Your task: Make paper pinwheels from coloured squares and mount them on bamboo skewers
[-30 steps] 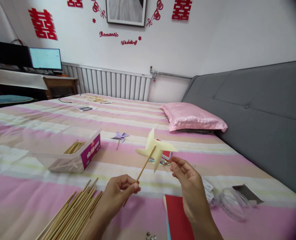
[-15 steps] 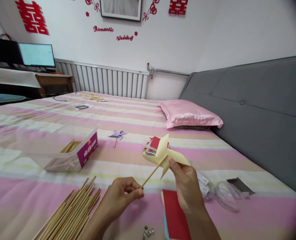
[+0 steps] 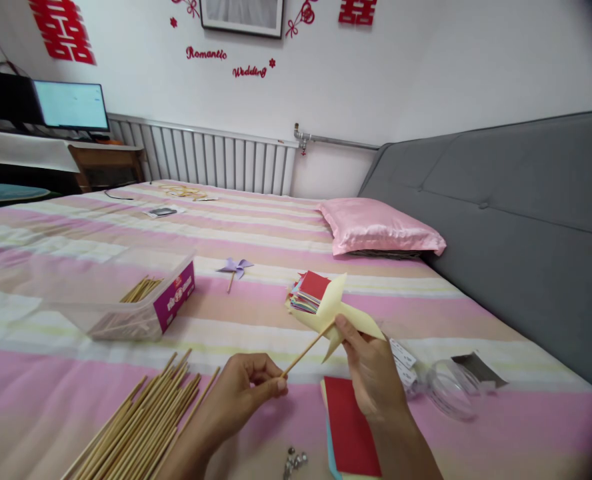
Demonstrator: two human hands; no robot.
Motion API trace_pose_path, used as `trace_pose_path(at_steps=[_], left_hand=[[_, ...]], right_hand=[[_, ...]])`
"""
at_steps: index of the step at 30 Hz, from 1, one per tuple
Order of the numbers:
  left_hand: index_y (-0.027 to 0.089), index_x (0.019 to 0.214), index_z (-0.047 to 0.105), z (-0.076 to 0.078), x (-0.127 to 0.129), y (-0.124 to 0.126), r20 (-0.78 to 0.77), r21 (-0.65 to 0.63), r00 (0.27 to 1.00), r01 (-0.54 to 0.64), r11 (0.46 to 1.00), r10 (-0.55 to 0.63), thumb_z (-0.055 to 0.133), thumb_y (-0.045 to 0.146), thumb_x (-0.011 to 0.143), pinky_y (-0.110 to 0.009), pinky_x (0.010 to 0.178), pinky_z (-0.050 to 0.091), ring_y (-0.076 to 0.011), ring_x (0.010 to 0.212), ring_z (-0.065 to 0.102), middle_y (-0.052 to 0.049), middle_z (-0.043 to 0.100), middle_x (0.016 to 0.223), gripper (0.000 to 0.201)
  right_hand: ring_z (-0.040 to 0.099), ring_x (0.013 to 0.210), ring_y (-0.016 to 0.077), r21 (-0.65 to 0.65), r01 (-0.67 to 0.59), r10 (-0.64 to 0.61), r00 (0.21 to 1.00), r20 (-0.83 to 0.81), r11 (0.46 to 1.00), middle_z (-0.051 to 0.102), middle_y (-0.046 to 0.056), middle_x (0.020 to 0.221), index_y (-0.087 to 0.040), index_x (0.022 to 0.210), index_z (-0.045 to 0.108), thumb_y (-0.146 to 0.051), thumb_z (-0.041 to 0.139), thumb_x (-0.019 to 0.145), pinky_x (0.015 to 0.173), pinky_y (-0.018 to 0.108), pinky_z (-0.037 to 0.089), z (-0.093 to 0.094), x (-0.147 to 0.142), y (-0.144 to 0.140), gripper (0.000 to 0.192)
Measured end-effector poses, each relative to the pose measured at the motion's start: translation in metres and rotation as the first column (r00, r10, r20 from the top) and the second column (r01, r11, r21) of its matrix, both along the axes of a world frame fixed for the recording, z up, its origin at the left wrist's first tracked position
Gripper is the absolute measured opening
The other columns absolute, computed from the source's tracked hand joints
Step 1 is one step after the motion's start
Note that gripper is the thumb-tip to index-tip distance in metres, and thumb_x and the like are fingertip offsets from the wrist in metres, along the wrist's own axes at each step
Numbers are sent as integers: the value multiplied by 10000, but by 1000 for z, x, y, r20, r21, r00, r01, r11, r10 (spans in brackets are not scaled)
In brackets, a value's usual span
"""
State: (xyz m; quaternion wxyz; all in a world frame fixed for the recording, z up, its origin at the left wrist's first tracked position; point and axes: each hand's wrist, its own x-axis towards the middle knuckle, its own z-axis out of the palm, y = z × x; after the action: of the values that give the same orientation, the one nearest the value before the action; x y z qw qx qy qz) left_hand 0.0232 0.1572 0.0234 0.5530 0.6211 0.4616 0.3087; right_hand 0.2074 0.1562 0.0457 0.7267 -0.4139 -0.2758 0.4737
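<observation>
A thin wooden stick (image 3: pixel 306 350) is pinched near its lower end by my left hand (image 3: pixel 246 390). Its upper end meets the middle of a pale yellow paper pinwheel (image 3: pixel 331 308). My right hand (image 3: pixel 373 373) is closed on the pinwheel, thumb near the stick's tip. Below my right wrist lies a stack of coloured paper (image 3: pixel 349 427), red on top. Small metallic pieces (image 3: pixel 293 462) rest between my forearms. A pile of wooden sticks (image 3: pixel 143 427) lies left of my left hand. Behind the pinwheel is a stack of small coloured squares (image 3: pixel 310 291).
A clear plastic box (image 3: pixel 126 320) with sticks inside stands at the left. A small purple pinwheel (image 3: pixel 235 268) lies beyond. At the right are a clear round container (image 3: pixel 451 388), small white boxes (image 3: pixel 403 360) and a dark flat piece (image 3: pixel 479 369). A pink pillow (image 3: pixel 383 227) lies farther back.
The yellow pinwheel has turned and shifted slightly to the right in my right hand, and my right thumb now sits closer to the stick's tip. My left hand keeps its pinch.
</observation>
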Motion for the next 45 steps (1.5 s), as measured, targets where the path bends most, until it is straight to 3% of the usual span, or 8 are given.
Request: trace_pose_path(at_steps=[11,22,32,38,43,45], left_hand=[[119,664,643,-3,-2,3,-21,19,1000,23,1000,-23,655,293,712,-197,510,332,-88,522,467,-18,632,607,182],[120,658,657,-4,-1,2,-10,42,999,50,998,-50,646,280,711,-215,552,365,-112,561,507,-33,642,614,169],[124,649,652,-4,-1,2,-13,27,999,45,999,-45,642,277,710,-201,505,343,-94,516,473,-21,625,588,165],[129,678,658,-5,-1,3,-6,57,999,36,998,-36,630,274,725,-203,515,360,-109,558,519,-34,650,626,155],[134,717,650,-6,-2,5,59,43,998,-9,999,7,621,341,748,-216,527,378,-129,589,555,-49,664,650,211],[133,752,646,-7,-2,6,107,10,993,-43,999,42,623,384,749,-227,546,392,-142,617,573,-64,681,684,252]], right_hand=[[611,805,158,64,33,-39,995,92,997,689,9,818,-176,858,689,-270,783,613,747,276,476,-3,3,1,279],[593,664,118,79,99,-104,993,61,992,672,-10,721,-179,877,652,-242,792,590,598,218,457,-7,1,0,325],[602,689,143,92,123,-133,984,117,988,684,8,738,-167,879,648,-270,780,603,627,258,469,-8,-2,1,323],[633,816,194,123,64,-85,981,174,990,711,46,846,-164,894,671,-295,759,648,735,311,483,-3,-5,-1,292],[633,883,236,162,-87,58,983,171,983,703,89,947,-177,1015,625,-363,740,660,757,350,475,5,-7,-7,417],[616,942,233,151,-86,63,986,156,985,689,86,987,-188,1037,607,-388,737,659,804,350,460,5,-6,-7,447]])
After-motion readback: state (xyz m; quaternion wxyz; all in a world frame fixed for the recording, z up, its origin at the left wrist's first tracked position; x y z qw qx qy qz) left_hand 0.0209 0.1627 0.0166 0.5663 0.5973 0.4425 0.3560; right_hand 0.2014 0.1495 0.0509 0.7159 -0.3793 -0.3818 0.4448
